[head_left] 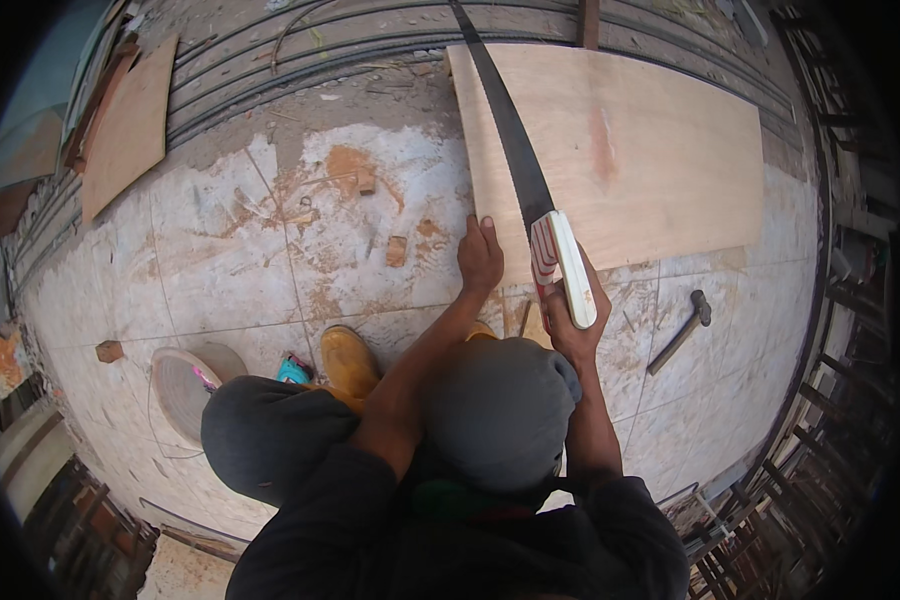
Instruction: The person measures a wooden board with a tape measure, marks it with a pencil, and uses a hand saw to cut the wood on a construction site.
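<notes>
- Hands: apart, each with its own job.
- Right hand (577,305): wrapped round the white-and-red handle of the handsaw (515,135), near the sheet's near edge. Blade points away from me, over the plywood sheet (660,160) toward its left side; presumably held in line with my forearm for a straight push and pull.
- Left hand (480,258): fingers curled at the sheet's left edge, close to the near corner. Likely there to steady the wood, off to the left of the blade. Underside hidden; cannot tell whether I pinch the edge or only press on it.
- Contact: cannot tell from above whether the teeth touch the wood.
- Sheet: lies flat in front of me, slightly right of centre, long side running rightward. What supports it is not visible.
- Hammer (678,341): on the tiled floor (230,300), right of my right forearm; within easy reach, I judge, yet off the sheet.
- Bucket (222,362): left of my yellow boot (348,362), well apart from the blade.
- Small wood block (396,250): loose on the floor, left of the left hand.
</notes>
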### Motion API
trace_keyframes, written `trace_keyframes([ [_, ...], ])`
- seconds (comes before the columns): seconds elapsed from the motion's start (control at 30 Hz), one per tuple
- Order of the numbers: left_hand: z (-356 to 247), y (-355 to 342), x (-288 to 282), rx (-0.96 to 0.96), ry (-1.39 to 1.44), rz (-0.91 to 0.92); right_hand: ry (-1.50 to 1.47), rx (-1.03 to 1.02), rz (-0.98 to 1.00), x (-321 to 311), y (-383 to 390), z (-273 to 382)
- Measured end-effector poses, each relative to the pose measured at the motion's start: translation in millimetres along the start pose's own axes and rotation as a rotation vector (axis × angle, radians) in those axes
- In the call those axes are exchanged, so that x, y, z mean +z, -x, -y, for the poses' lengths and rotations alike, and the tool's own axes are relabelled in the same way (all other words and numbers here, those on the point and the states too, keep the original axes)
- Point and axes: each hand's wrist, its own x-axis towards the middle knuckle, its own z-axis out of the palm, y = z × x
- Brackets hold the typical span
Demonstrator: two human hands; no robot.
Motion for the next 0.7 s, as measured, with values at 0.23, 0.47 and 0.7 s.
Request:
trace_keyframes([
  [0.23,-0.6,0.6,0.8,-0.007,-0.018,-0.025,-0.051,-0.085,0.008,23.9,-58.8,-0.2],
  [0.47,-1.2,-1.4,-0.8,-0.011,0.018,0.009,0.022,0.027,0.04,-1.1,-2.2,11.8],
  [0.7,0.4,0.3,2.0,-0.009,-0.005,0.01,-0.092,-0.164,0.05,42.2,-109.3,2.0],
])
